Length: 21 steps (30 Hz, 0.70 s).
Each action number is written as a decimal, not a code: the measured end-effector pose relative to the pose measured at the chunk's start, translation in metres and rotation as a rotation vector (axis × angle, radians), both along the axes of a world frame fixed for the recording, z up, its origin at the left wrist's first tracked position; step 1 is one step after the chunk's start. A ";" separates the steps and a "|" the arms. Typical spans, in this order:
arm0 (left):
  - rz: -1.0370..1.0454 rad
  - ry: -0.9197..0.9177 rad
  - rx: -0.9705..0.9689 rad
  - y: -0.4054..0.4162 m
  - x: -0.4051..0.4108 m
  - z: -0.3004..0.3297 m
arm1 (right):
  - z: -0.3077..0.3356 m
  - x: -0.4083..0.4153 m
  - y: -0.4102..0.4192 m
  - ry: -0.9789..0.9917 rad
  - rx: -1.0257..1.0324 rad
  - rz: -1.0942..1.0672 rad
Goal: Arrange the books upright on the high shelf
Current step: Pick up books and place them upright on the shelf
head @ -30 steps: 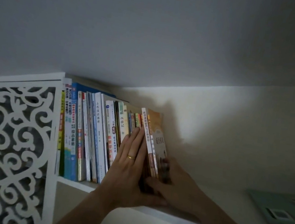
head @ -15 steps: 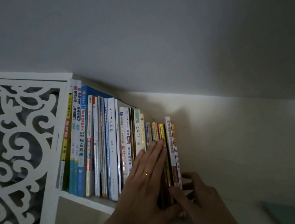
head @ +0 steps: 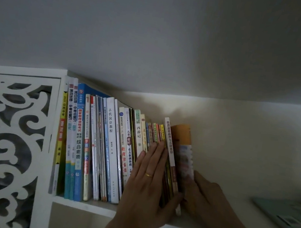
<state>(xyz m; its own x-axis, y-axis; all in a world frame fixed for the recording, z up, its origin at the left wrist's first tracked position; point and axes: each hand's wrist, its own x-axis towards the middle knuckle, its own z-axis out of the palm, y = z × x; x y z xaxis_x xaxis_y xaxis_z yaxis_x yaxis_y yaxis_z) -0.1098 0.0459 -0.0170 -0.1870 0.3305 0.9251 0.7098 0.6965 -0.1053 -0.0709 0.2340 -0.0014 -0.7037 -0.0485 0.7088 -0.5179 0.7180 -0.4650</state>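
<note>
Head view: my left hand (head: pixel 148 179) presses flat, fingers straight, against the spines of upright books (head: pixel 110 147) on the high shelf (head: pixel 84 204); my right hand (head: pixel 205 197) grips the orange end book (head: pixel 183 147) from its outer side.

books (head: pixel 110 147): paper, spines smooth and mostly glossy, some with a faint sheen
shelf (head: pixel 82 205): white board, smooth, matt
panel (head: pixel 5 151): white cut-out fretwork, smooth painted look
ring (head: pixel 149 175): yellow metal, shiny
wall (head: pixel 238 145): pale, matt
ceiling (head: pixel 158 28): matt, plain
</note>
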 end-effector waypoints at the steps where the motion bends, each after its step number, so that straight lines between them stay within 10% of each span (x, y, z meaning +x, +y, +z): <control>1: -0.010 0.013 0.015 0.000 0.000 0.000 | -0.002 -0.002 0.002 0.031 -0.007 -0.035; 13: 0.125 -0.231 0.432 0.051 0.050 0.005 | -0.003 -0.011 0.002 0.123 0.252 -0.150; 21: 0.191 -0.274 0.457 0.013 0.099 0.017 | 0.001 -0.007 -0.003 -0.153 0.064 0.031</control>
<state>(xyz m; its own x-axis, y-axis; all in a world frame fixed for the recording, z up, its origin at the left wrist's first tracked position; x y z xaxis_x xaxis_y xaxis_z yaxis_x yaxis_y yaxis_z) -0.0109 0.0589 -0.0004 -0.4576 -0.1558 0.8754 0.5259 0.7464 0.4078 -0.0778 0.2313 -0.0007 -0.8008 -0.1132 0.5882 -0.4667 0.7334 -0.4943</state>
